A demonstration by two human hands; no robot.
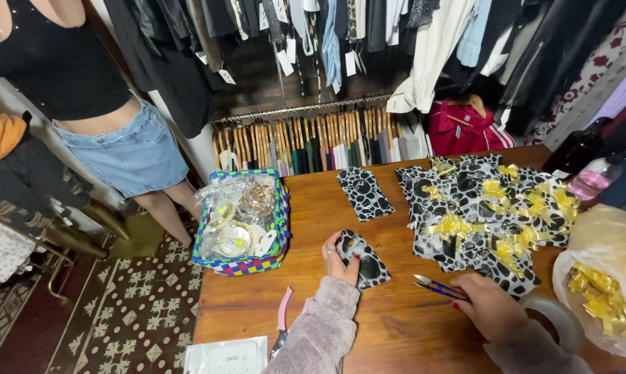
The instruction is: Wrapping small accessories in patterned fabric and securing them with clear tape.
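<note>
Left fingers [332,257] clamped on a small black-and-white spotted pouch [363,260], pressing it flat on the wooden worktop [313,298]. Right hand [489,305] curled shut round the blue handle of little snips [439,287], blades pointing toward the pouch but not touching it. No yellow bow on this pouch yet.

Further out, one more plain spotted pouch [365,192] lying alone near the far edge, also without a bow. To the right, a big pile of spotted pouches [482,221] with shiny yellow bows already on. So most look finished, and maybe only these two left, though more plain ones could hide under the pile. A clear bag of yellow bows [604,294] at the right edge, with plenty inside. A roll of clear tape [559,318] just beside the right hand.

A woven basket [243,221] full of clear packets at the left end of the worktop. Pink-handled tool [284,318] by the left sleeve, tip hidden. White flat box [226,357] cut off at the bottom. Right fingers mostly hidden under the hand. Basket contents hard to make out.
</note>
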